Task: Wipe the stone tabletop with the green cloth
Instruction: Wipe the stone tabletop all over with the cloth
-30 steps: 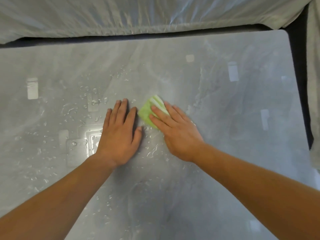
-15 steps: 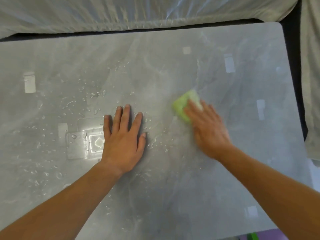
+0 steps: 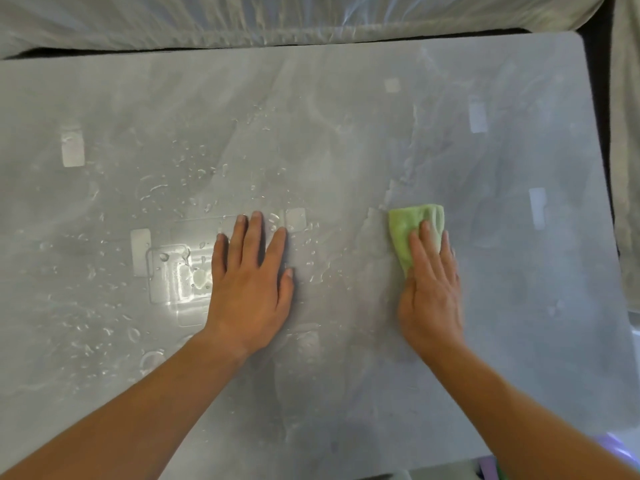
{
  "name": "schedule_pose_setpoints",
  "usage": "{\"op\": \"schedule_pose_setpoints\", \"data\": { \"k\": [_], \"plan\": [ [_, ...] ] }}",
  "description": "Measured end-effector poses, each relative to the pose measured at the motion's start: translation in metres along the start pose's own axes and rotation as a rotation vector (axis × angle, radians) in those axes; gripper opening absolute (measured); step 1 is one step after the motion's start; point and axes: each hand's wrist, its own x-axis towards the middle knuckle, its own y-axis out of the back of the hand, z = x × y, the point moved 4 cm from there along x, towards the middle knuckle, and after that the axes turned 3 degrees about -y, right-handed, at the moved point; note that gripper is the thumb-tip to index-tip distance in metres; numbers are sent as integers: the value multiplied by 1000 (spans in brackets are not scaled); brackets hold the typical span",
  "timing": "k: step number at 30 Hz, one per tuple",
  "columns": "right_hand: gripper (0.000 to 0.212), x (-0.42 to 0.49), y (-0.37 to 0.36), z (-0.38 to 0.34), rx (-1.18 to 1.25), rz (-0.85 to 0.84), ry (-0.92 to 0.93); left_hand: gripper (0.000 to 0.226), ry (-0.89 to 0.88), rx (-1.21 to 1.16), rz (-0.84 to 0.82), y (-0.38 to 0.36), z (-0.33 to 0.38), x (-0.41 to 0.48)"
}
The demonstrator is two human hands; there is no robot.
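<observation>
The grey stone tabletop point(image 3: 346, 133) fills the view, wet with water droplets point(image 3: 187, 174) on its left half. A folded green cloth point(image 3: 405, 226) lies flat on the stone right of centre. My right hand point(image 3: 431, 282) presses down on it with straight fingers, covering its near part. My left hand point(image 3: 251, 278) rests flat on the stone at the centre, fingers spread, holding nothing.
A plastic-covered couch point(image 3: 277, 19) runs along the table's far edge. Grey fabric point(image 3: 627, 168) hangs past the right edge. A dark gap separates table and couch. Light reflections point(image 3: 180, 271) glare on the wet patch left of my left hand.
My right hand has slid the green cloth to the right, away from my left hand. My left hand has stayed planted on the stone.
</observation>
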Motion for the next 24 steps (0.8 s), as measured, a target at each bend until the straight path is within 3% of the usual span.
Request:
{"op": "schedule_pose_setpoints", "data": {
  "k": [2,6,10,14,16,21,24],
  "plan": [
    [74,-13,-15,-29,-36,-23,61,60,-4,-14,4,1,-1,-1],
    [66,37,-37,-94,-95,-125,387,59,1,-58,34,2,-1,1],
    [67,57,-47,-112,-110,-108,321,59,-8,-74,41,0,-5,0],
    [61,-12,-43,-83,-191,-203,515,63,-11,-75,39,0,-5,-1],
    [60,-6,-37,-72,-199,-240,599,64,-2,-83,42,0,-5,-1],
    [63,42,-38,-86,-130,-93,392,64,11,-99,55,-3,-4,-1],
    [62,-7,-46,-79,-177,-134,562,63,10,-118,79,0,-1,-2]
  ]
}}
